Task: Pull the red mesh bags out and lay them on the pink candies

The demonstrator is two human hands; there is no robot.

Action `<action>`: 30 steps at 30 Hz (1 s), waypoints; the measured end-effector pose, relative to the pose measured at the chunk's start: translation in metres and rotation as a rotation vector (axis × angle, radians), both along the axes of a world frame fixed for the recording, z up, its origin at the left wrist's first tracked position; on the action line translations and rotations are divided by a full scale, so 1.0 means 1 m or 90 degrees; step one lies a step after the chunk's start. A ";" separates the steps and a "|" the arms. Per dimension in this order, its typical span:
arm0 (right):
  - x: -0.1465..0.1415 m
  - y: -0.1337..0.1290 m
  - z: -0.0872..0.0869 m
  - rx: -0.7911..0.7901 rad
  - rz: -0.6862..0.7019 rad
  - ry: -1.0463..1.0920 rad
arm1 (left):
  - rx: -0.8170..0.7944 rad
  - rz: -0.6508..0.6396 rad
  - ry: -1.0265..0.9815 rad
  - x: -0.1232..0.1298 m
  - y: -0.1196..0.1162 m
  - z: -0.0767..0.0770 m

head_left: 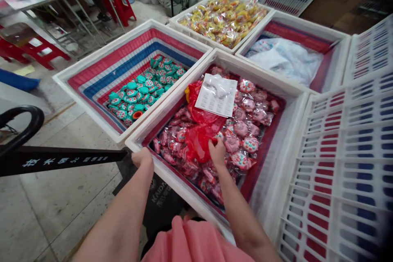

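Observation:
My right hand (217,152) pinches a red plastic bag (199,143) lying on clear-wrapped pink round packets (241,129) in a white crate (184,90). A printed white sheet (216,95) with a small clear packet on it rests on the bag's upper end. My left hand (143,158) is curled at the crate's near corner, against the end of a black handle bar (67,159) with white lettering. The bar leads left to a looped black grip (23,125). The black body of a hand pallet truck (159,198) lies below, partly hidden by my arm.
Other white crates hold teal wrapped packets (138,90), yellow wrapped packets (222,22) and a pale plastic bag (284,59). White plastic slatted panels (344,163) stand at the right. Red stools (121,6) and a metal table (52,2) stand at the back left.

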State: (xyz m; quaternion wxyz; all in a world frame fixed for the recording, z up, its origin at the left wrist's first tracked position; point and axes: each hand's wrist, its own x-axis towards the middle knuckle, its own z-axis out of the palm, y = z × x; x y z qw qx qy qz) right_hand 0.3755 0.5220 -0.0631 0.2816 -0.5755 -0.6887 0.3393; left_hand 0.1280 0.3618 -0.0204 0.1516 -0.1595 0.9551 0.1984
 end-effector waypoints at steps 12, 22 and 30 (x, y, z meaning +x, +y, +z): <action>0.023 0.001 0.052 0.091 -0.112 0.136 | -0.009 0.063 -0.027 0.004 0.004 0.015; 0.014 0.009 0.081 0.103 -0.035 0.115 | -0.032 0.113 -0.028 0.003 0.008 0.012; 0.005 0.027 0.094 0.133 0.022 0.030 | -0.040 0.118 -0.012 0.003 0.010 0.013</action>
